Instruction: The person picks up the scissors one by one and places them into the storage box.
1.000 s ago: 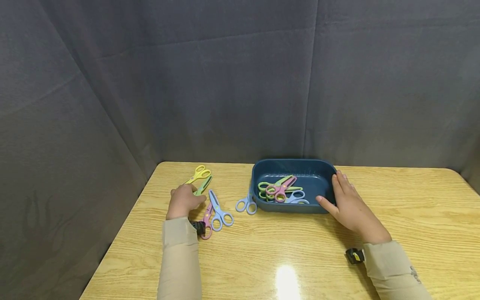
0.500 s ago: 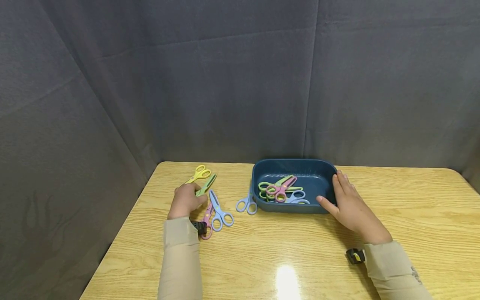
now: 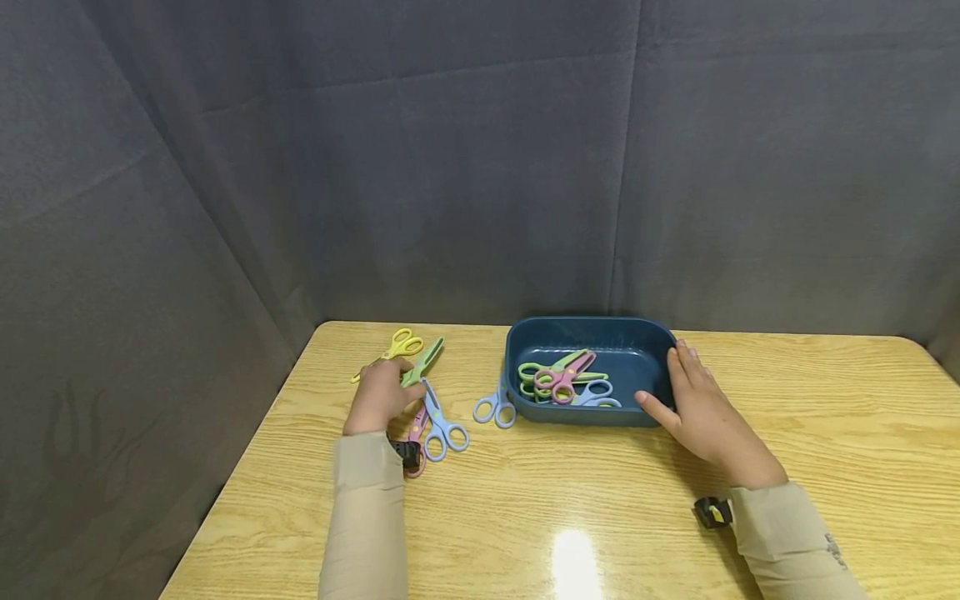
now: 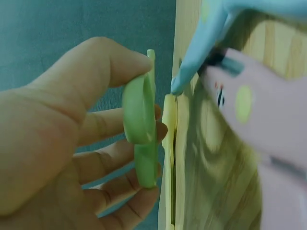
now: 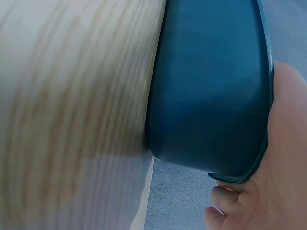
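Note:
My left hand (image 3: 381, 395) pinches the green scissors (image 3: 422, 363) by the handle, blade tip raised toward the back; in the left wrist view thumb and fingers curl round the green scissors (image 4: 141, 139). Just behind lie yellow scissors (image 3: 401, 345); blue scissors (image 3: 438, 419) and pink scissors (image 3: 414, 438) lie by the wrist. My right hand (image 3: 697, 406) rests with straight fingers against the right end of the dark blue tub (image 3: 660, 342), and the right wrist view shows the tub (image 5: 211, 91) wall beside the palm. Several scissors (image 3: 564, 380) lie in the tub.
Another pair of blue scissors (image 3: 495, 406) lies against the tub's left front corner. The wooden table (image 3: 570, 517) is walled by grey cloth at the back and left. Its left edge runs near my left sleeve.
My left hand has lifted the green scissors off the table and moved them slightly right and back. The right hand has stayed on the tub.

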### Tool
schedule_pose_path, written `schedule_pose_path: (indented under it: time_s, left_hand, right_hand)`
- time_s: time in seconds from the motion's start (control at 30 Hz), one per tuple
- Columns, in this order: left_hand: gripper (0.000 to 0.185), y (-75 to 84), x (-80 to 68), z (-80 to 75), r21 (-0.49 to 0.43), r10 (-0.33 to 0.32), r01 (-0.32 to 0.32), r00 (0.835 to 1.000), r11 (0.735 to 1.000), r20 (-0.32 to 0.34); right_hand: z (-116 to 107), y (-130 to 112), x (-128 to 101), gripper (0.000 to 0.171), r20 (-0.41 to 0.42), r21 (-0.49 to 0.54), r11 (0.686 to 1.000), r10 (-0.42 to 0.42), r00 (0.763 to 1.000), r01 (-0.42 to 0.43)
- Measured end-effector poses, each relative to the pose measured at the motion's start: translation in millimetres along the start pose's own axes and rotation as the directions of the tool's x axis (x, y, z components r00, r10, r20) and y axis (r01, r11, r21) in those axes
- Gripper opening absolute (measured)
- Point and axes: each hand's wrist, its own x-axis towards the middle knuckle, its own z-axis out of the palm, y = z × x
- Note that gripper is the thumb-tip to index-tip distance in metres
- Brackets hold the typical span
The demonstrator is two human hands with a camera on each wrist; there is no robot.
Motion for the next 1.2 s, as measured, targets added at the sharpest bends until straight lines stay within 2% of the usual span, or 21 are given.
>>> schedule_pose_path:
  time_s: [0.3,0.53,0.7,0.9,1.2]
  left_hand:
    - [0.039,6.9,3.7,7.3,-0.009,0.066,-0.066,0.998,0.998,-0.026]
    - [0.043,10.2,5.0,8.6,-0.019,0.072,-0.074,0.995,0.997,-0.061]
    - [0.044,13.8,6.5,9.8,-0.033,0.117,-0.12,0.989,0.992,-0.093]
    - [0.044,20.2,6.2,11.0,-0.028,0.166,-0.169,0.982,0.985,-0.096]
    - [0.045,32.7,6.8,10.2,-0.057,0.186,-0.191,0.978,0.98,-0.093]
  right_hand:
    - [-1,0,-1,0.099,0.005,0.003,1.0,-0.004,1.0,0.004]
    - [-1,-1,-1,0.098,0.004,-0.002,1.0,-0.002,1.0,0.002]
    - [-1,-2,-1,0.098,0.004,0.002,1.0,-0.004,1.0,0.004]
    - [-1,-1,-1,0.098,0.011,0.012,1.0,-0.006,1.0,0.006]
    - [-2,-1,-1,0.099,0.009,0.012,1.0,-0.007,1.0,0.007]
